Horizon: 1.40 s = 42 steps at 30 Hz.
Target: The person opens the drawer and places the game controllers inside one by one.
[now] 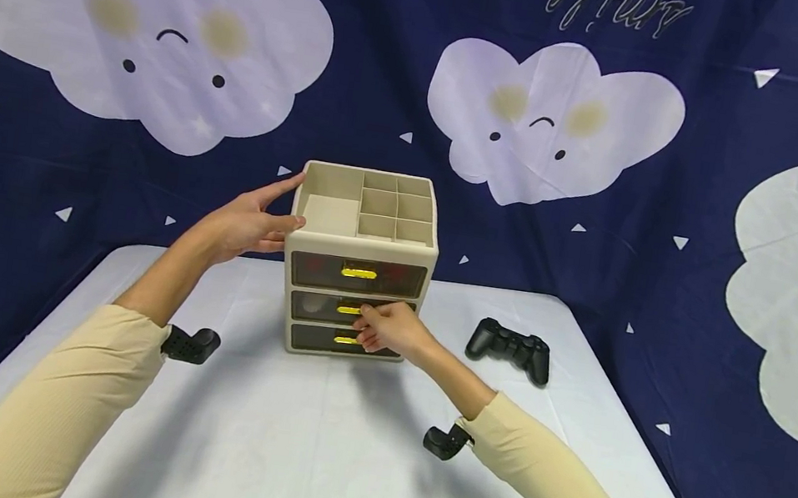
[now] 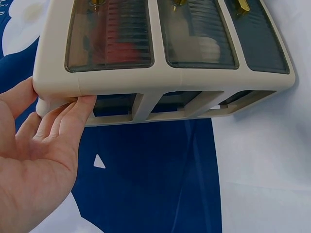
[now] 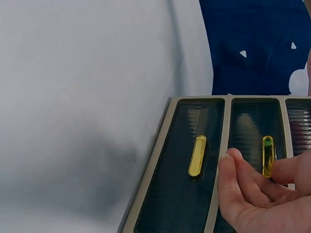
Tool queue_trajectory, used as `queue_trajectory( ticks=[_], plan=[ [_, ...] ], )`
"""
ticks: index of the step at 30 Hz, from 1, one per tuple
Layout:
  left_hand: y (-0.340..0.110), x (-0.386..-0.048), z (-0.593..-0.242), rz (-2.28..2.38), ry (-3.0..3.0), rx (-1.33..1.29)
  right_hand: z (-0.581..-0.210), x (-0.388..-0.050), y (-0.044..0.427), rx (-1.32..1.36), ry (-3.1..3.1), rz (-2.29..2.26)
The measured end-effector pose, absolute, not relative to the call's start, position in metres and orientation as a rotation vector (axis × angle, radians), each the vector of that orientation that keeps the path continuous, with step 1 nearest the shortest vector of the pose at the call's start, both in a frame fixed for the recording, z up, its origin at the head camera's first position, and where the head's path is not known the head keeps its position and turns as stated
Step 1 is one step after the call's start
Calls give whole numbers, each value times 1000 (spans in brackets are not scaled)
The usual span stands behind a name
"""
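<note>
A cream desktop drawer organizer point(image 1: 362, 242) stands upright, its three dark see-through drawers pushed in. My left hand point(image 1: 245, 224) grips its upper left side, the thumb over the top rim and the other fingers along the side wall, as the left wrist view shows. At the middle drawer, my right hand point(image 1: 392, 330) has its thumb and curled fingers around the gold handle point(image 3: 268, 155). Part of that handle is hidden in the head view. The bottom drawer's gold handle point(image 3: 197, 156) lies just beside the fingers. Something red point(image 2: 121, 51) shows through the top drawer, something pale point(image 2: 209, 48) through the middle one.
A black game controller point(image 1: 509, 350) lies right of the organizer on the white-covered table point(image 1: 312, 448). Behind hangs a dark blue cloth point(image 1: 387, 54) with cloud prints. Small open compartments point(image 1: 397, 207) divide the organizer's top.
</note>
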<state>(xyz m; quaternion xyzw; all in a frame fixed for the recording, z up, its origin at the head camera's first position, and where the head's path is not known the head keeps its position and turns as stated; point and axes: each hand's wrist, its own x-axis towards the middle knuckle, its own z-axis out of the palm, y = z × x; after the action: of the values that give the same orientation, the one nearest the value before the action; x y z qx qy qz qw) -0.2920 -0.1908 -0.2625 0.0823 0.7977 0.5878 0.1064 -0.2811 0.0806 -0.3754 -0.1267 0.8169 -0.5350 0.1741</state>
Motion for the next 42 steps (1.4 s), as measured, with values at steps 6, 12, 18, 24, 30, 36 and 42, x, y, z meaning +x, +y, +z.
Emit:
queue_trajectory(
  ticks=[6,12,18,24,30,36,42],
  plan=[
    [-191,-291,-262,1738,2338,262,-379,-276,85,-358,2350,-1453],
    [-191,-291,-263,1738,2338,259,-391,-274,91,-306,2377,-1413],
    [-190,-292,-262,1736,2336,250,-404,-276,94,-267,2358,-1419],
    [-191,-292,-262,1733,2344,230,-413,-280,92,-257,2337,-1420],
    [-190,-292,-262,1743,2333,231,-420,-283,88,-243,2344,-1467],
    [-190,-292,-262,1741,2344,220,-425,-284,82,-209,2344,-1517],
    [-189,-293,-263,1754,2327,225,-427,-281,77,-188,2353,-1548]
  ],
)
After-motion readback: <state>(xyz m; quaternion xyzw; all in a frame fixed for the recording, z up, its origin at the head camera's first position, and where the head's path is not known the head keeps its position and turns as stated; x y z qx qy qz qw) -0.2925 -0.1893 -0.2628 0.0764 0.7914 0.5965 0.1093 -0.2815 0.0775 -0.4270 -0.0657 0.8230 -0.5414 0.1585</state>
